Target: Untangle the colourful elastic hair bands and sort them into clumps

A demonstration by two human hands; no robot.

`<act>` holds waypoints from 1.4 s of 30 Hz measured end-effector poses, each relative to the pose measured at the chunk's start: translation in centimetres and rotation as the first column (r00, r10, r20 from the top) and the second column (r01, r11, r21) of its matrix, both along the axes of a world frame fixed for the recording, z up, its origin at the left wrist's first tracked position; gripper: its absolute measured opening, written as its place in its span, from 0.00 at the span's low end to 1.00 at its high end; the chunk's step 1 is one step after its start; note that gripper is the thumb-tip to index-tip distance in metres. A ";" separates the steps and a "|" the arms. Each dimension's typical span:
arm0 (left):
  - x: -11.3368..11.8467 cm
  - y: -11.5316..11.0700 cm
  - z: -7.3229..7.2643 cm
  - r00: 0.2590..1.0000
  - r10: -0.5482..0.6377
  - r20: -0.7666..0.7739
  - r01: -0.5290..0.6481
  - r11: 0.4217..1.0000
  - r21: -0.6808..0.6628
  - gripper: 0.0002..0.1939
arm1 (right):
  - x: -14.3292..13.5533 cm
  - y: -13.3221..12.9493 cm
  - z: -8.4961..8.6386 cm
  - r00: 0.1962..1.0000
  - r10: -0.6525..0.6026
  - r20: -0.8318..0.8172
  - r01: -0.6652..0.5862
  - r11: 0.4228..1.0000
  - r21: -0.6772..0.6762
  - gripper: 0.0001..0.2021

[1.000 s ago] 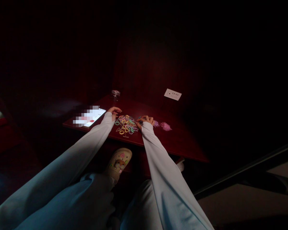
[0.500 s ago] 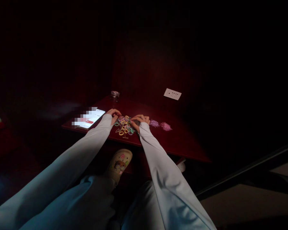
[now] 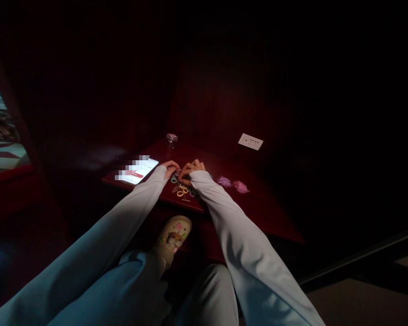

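A loose pile of coloured hair ties [image 3: 182, 190] lies near the front edge of the dark red table [image 3: 258, 213]. My left hand [image 3: 172, 167] rests at the pile's left side, its fingers bent over the ties; whether it grips one is too small to tell. Over the pile's right part is my right hand [image 3: 192, 171], fingers curled down with the tips close together, covering some ties. What lies between those fingertips I cannot make out. To the right sit a purple bundle [image 3: 224, 181] and a pink bundle [image 3: 240, 187] of thin bands.
A lit phone [image 3: 141, 170] lies on the table's left side. At the back left stands a small clear jar [image 3: 172, 141] with a lid. A white socket plate [image 3: 250, 141] is on the wall. Below the table edge is a beige clog [image 3: 173, 237].
The view has shifted, so the table appears further right and lower. My right hand has moved left over the pile, closer to my left hand, and its fingers are more curled.
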State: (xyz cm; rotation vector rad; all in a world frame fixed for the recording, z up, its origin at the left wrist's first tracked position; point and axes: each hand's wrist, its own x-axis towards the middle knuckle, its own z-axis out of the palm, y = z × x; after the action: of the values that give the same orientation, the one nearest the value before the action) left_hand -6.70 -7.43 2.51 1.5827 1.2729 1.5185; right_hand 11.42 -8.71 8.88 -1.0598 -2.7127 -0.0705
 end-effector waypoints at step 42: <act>0.2 0.9 -0.5 0.999 -0.039 0.038 0.040 0.999 -0.033 0.05 | 0.0 0.6 -0.1 1.000 -0.004 0.021 0.005 0.998 -0.057 0.07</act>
State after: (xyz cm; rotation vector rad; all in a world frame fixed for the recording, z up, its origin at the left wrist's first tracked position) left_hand -6.52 -6.50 2.04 1.5423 1.2334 1.4881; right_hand 11.37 -8.09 8.74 -1.0873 -2.7462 -0.0048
